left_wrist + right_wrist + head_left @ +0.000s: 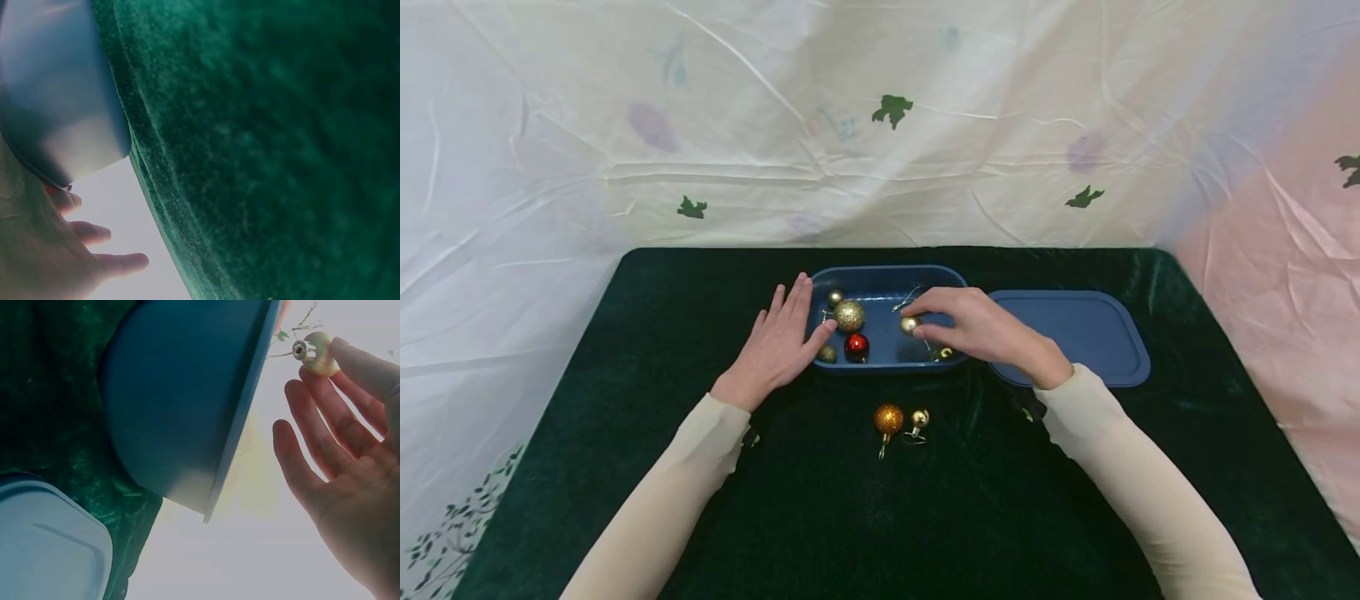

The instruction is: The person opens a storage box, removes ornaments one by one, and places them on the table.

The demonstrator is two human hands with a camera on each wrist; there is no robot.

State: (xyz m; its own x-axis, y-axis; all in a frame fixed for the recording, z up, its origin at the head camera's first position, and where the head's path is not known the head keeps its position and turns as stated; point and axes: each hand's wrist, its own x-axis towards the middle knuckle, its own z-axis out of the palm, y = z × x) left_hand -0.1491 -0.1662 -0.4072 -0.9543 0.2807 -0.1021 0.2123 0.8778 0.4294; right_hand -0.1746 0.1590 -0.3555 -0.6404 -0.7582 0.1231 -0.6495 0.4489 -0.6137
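My right hand [973, 325] pinches a small gold Christmas bauble [911, 325] between thumb and fingers, over the right half of a blue box [887, 367]. In the right wrist view the bauble [322, 355] shows its metal cap and a string. My left hand [778, 337] lies with straight fingers against the box's left end, thumb over the rim. Inside the box are a glittery gold bauble [849, 316], a red bauble [857, 347] and several small gold ones. On the cloth in front lie an orange glitter bauble [889, 419] and a small gold bauble [920, 418].
A blue lid [1075, 333] lies flat to the right of the box. Dark green cloth [865, 517] covers the table, and a pale patterned curtain [820, 150] hangs behind its far edge.
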